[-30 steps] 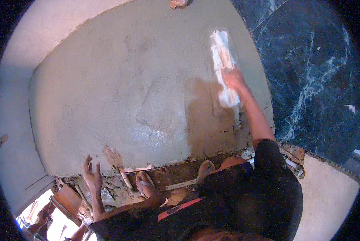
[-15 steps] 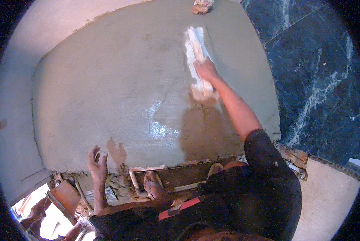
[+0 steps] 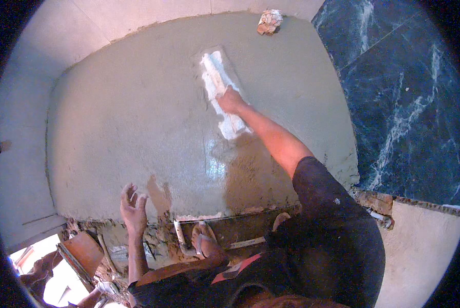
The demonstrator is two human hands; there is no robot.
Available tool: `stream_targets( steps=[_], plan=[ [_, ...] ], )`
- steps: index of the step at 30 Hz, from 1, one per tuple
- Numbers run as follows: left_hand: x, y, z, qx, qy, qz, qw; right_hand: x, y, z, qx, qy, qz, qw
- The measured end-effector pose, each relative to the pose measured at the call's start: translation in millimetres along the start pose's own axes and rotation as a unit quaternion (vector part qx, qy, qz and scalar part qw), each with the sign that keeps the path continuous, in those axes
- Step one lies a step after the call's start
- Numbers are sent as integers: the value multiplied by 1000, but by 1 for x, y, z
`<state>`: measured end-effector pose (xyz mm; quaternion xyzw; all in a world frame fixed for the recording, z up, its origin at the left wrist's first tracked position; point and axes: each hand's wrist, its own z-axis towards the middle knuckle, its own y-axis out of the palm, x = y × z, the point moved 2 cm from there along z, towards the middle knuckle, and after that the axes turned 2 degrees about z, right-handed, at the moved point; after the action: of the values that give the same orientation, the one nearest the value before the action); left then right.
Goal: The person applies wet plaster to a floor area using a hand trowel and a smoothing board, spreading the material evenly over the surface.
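Note:
My right hand [image 3: 231, 100] grips the long handle of a white-smeared float [image 3: 219, 78], which lies on the middle of the wet grey mortar surface [image 3: 112, 118]. My left hand [image 3: 134, 208] is raised over the near edge of that surface, open, with fingers apart and slightly bent, holding nothing. A crumpled brown-and-white lump [image 3: 269, 22] sits near the far edge of the mortar.
Dark veined tiles [image 3: 404, 82] border the right; pale walls [image 3: 19, 169] line the left and far sides. My sandalled foot [image 3: 204, 241] stands among white pipes [image 3: 179, 233] and rubble along the near edge. Another person's arm [image 3: 42, 269] is by an orange-brown board [image 3: 81, 251], lower left.
My right hand has swept the float leftward from the right part of the mortar to the middle. My left hand has shifted slightly up and right in view, still open.

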<state>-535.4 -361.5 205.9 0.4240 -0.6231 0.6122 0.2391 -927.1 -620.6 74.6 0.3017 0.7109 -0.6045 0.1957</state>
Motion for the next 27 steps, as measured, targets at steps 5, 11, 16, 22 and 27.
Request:
stream_targets(
  steps=[5, 11, 16, 22, 27],
  plan=[
    [10, 12, 0, -17, 28, 26, 999, -4, -19, -39, -26, 40, -22, 999],
    [4, 7, -14, -13, 34, 45, 998, 36, -57, -44, -4, 87, -46, 995],
    [3, -3, -33, -11, 25, 91, 995, 98, -95, -38, 16, 104, -116, 988],
    [-4, -5, -56, 2, 9, 75, 997, 176, -132, -60, 91, 145, -113, 979],
    [-30, -15, -84, -18, -5, 96, 995, 219, -143, -124, 43, 194, -34, 979]
  ],
)
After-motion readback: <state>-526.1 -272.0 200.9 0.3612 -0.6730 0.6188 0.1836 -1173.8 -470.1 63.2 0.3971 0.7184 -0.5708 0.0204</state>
